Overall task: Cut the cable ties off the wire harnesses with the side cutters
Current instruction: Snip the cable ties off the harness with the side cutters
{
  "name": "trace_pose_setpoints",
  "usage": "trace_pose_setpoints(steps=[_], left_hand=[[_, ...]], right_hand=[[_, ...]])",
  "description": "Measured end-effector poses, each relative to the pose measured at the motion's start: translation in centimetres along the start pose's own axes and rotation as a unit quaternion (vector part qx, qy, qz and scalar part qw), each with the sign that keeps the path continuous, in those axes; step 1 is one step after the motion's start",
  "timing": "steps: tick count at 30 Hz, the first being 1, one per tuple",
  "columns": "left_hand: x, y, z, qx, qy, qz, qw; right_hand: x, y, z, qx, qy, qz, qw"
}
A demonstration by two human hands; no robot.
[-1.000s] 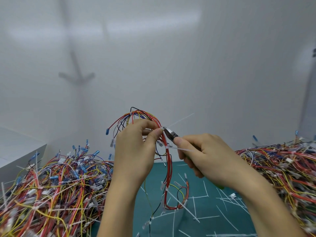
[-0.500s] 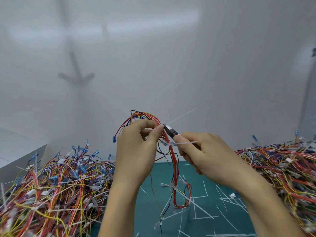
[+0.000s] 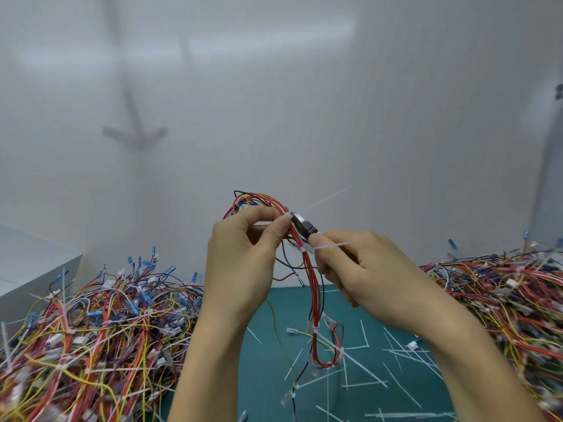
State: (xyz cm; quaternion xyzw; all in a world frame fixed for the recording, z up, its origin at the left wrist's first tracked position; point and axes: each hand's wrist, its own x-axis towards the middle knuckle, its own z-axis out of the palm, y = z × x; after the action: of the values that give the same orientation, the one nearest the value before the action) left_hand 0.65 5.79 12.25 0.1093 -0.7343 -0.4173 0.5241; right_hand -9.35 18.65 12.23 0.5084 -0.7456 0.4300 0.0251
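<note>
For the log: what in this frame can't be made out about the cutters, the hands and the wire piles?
- Head view: the cutters' handles are hidden inside the right hand.
- Head view: their tip sits behind the left hand's fingertips and the harness, so it is unclear whether it bites on anything.
- Head view: the left pile and the right pile are cut off by the frame edges, and their near wires are blurred.

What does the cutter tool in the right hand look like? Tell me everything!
Only the head of the side cutters shows: shiny grey metal narrowing to a point, with a darker part behind. The right hand grips them and hides the handles. The tip points up and left, at the red wires of the wire harness, by the thumb of the left hand. Whether the blades are open is too small to tell.
</note>
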Motion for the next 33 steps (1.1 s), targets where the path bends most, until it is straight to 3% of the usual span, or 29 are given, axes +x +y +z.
trace_pose_setpoints(steps=[33], left_hand=[[-0.10,0.21,0.06,0.003,-0.006,0.005,1.000]], right_hand=[[-0.21,0.01,-0.23,0.011,-0.008,0.003,1.000]])
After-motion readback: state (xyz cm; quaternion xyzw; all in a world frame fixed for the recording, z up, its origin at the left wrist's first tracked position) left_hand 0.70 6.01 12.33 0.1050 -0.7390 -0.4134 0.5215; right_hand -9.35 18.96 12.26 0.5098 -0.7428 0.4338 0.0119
